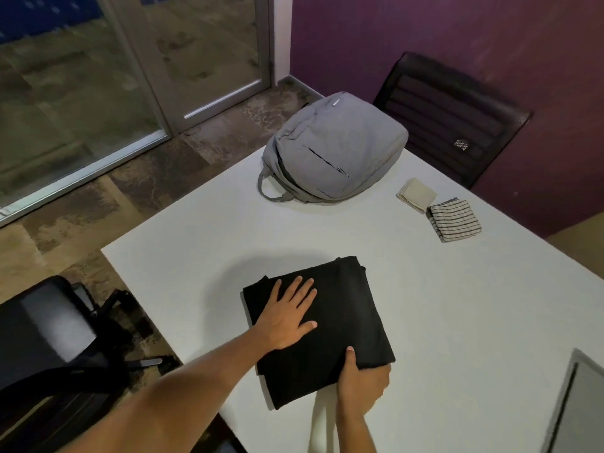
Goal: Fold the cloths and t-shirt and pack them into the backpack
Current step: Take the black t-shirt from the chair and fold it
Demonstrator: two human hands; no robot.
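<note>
A black t-shirt (340, 308) lies folded into a rough square on the white table (457, 305) near its front edge. My left hand (289, 317) presses flat on the shirt's left part, fingers spread. My right hand (361, 380) grips the shirt's near right edge, thumb on top and fingers under the fabric. A grey backpack (336, 148) lies flat at the table's far corner, its zip looking closed. To its right rest a folded beige cloth (417, 194) and a folded striped cloth (455, 220), touching each other.
A black mesh chair (451, 116) stands behind the table against the purple wall. A black office chair (45, 328) sits at the left of the table. A grey flat object (578, 407) lies at the table's right front edge.
</note>
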